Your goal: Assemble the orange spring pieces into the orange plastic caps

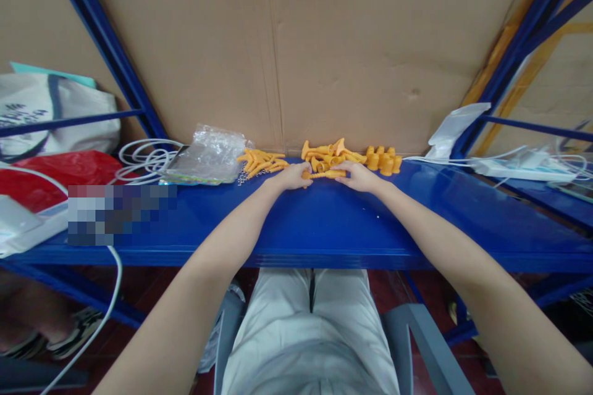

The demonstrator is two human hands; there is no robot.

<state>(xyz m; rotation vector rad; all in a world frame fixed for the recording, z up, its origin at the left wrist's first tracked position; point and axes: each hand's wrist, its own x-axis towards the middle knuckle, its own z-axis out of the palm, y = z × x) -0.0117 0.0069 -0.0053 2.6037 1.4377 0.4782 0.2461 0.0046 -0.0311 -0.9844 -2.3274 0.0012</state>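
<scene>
In the head view, my right hand point(356, 176) has its fingers closed on the right end of an orange plastic threaded rod point(323, 175), which lies level at the front of a pile. My left hand point(295, 176) is closed at the other end of this piece. Its fingertips are partly hidden. Right behind both hands lies the pile of orange plastic parts point(331, 151), some with flared or T-shaped ends. Several short orange cylinders point(383, 160) stand to the right of the pile. Left of my left hand is a bunch of curved orange pieces point(262, 162), with small metal bits beside them.
The blue table point(315, 222) backs onto a cardboard wall point(278, 43). Clear plastic bags point(210, 154), coiled white cable point(143, 160) and a red bag point(60, 176) lie to the left. A white power strip point(523, 168) lies right. Blue posts point(106, 43) frame the sides.
</scene>
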